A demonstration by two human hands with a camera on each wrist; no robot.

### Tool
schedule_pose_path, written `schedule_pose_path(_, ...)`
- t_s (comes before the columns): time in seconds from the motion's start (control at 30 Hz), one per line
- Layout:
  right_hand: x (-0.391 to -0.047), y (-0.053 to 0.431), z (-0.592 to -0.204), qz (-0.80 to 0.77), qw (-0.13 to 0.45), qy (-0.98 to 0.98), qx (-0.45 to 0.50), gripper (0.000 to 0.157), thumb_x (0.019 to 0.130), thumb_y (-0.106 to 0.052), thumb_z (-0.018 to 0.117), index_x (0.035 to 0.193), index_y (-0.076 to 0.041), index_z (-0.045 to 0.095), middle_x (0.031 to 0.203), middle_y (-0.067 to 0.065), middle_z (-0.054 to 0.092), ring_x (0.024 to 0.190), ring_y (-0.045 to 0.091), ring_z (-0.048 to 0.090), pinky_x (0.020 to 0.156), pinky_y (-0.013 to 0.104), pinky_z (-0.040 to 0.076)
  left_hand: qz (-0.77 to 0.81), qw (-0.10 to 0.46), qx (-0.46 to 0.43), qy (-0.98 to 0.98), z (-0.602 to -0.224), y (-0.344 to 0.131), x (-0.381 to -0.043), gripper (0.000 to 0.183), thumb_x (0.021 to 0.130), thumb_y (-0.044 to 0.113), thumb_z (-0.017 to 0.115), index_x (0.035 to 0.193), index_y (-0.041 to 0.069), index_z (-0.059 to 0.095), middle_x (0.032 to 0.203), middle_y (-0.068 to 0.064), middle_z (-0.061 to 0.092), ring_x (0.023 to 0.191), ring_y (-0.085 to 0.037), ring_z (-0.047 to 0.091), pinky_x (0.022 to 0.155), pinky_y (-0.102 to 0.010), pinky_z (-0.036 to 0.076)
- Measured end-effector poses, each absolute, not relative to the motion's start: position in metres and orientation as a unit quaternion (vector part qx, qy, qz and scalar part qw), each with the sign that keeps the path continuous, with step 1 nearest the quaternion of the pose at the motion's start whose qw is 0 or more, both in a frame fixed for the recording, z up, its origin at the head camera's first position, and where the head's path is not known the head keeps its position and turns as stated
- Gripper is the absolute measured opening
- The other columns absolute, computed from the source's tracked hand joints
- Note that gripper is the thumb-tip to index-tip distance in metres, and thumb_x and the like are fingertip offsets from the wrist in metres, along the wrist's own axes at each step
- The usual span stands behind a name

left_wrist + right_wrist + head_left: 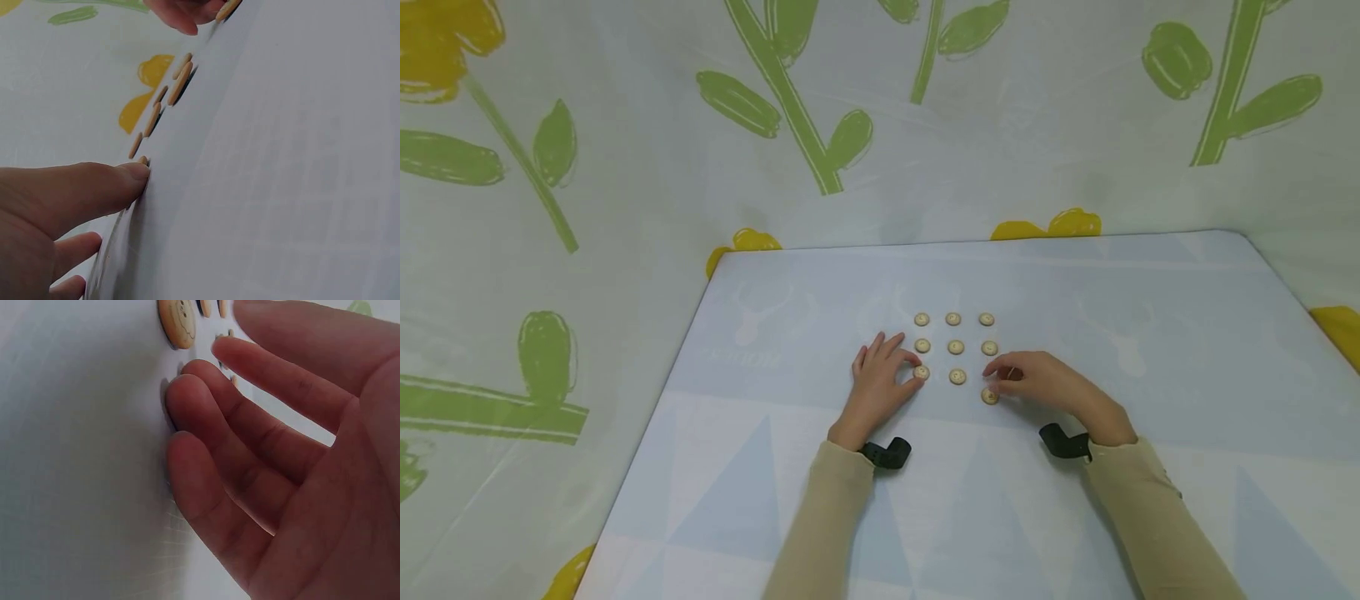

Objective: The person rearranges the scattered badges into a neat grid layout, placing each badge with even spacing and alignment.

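Observation:
Round light-wood discs lie flat on the table in three rows of three. My left hand has its thumb and index finger around the front-left disc, pinching it at the table; the other fingers spread away. In the left wrist view the thumb covers most of that disc. The right hand is over the front-right disc, which sits a little nearer to me than its row. Its thumb tip is right at this disc's edge, index finger apart. A drawn design shows on a disc in the right wrist view.
The middle disc and the back row, with its right disc, lie beyond the hands. A pale blue and white patterned cloth covers the table. A leaf-patterned curtain hangs behind and to the left.

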State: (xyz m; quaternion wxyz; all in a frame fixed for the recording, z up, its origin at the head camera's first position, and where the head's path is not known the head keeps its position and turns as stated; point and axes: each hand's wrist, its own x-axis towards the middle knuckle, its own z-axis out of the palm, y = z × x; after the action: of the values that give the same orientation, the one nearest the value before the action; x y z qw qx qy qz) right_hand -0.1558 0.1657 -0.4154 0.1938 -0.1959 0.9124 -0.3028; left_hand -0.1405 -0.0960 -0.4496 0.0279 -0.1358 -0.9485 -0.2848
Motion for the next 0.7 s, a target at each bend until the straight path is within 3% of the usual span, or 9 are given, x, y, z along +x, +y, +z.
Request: schedule_pose_path(0.7,-0.1528,0.1607,-0.4243,-0.275,0.200,0.914,-0.222,0.015,0.076,-0.025,0.070,0.087,-0.019,0.061,0.070,-0.004,0.050,0.070,0.013,0.046,0.063,0.030,0.037,-0.283,0.031,-0.137,-0.949,-0.4520,-0.0955,-0.1425,0.018,0.080,0.034,0.064,0.093,0.024,0.059,0.139,-0.003,0.035,0.133,-0.028,0.016,0.101,-0.051,0.008)
